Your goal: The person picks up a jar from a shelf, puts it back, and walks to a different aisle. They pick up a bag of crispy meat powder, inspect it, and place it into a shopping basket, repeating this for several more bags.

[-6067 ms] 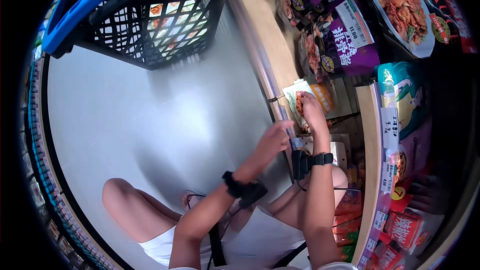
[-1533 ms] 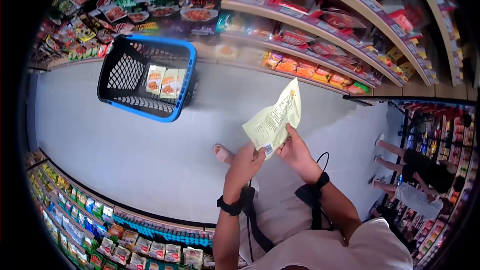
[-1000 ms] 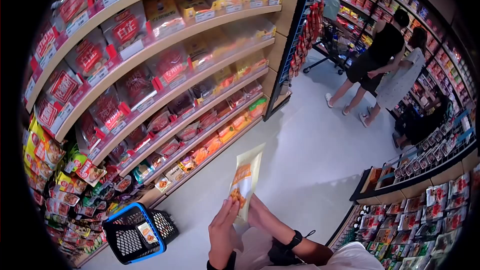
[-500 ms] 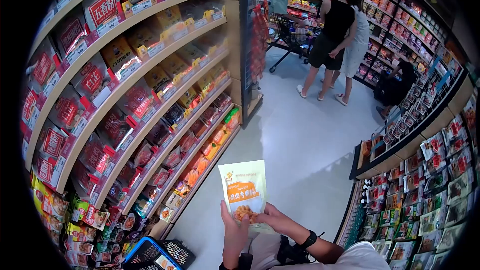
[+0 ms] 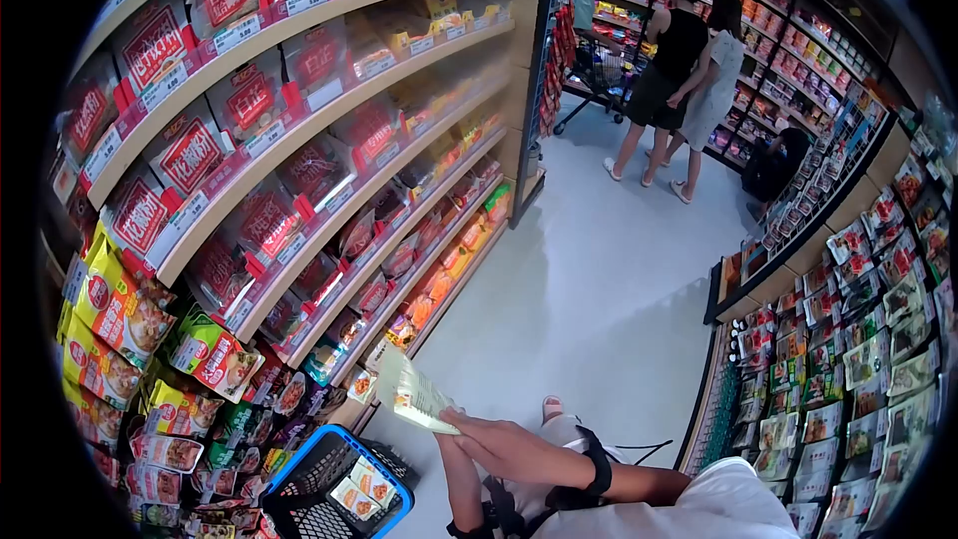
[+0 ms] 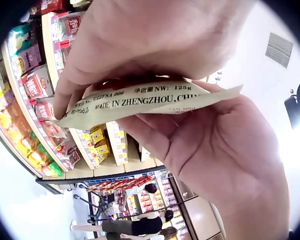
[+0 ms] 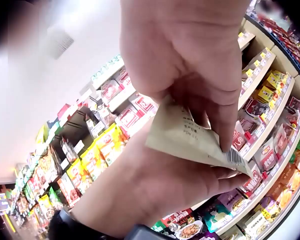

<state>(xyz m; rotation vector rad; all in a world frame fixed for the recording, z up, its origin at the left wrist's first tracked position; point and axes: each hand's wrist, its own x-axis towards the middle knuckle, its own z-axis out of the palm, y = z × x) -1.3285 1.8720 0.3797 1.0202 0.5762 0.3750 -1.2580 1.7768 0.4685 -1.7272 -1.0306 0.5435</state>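
Both hands hold one pale cream food pouch (image 5: 414,394), its printed back partly showing in the head view. Seen from the left wrist, the pouch (image 6: 140,102) is bent, with its bottom print facing the camera. My left hand (image 6: 155,45) grips it from one side, fingers along its edge. From the other side my right hand (image 7: 185,55) takes hold of it, fingers curled against the barcode end. In the head view the right hand (image 5: 509,449) covers most of the left hand (image 5: 457,469). Inside the blue-rimmed basket (image 5: 394,519) on the floor lie similar pouches (image 5: 362,487).
Curved shelves (image 5: 329,90) of red-labelled spice bags rise on the left, hanging sauce packets (image 5: 120,309) below them. Another rack of packets (image 5: 858,359) lines the right side. Several people (image 5: 679,70) and a shopping cart (image 5: 599,90) stand farther down the aisle.
Earlier a hand reached for packets on a low shelf; then both hands held up a pouch. Since half a second ago, the pouch has turned from front to back and moved left.
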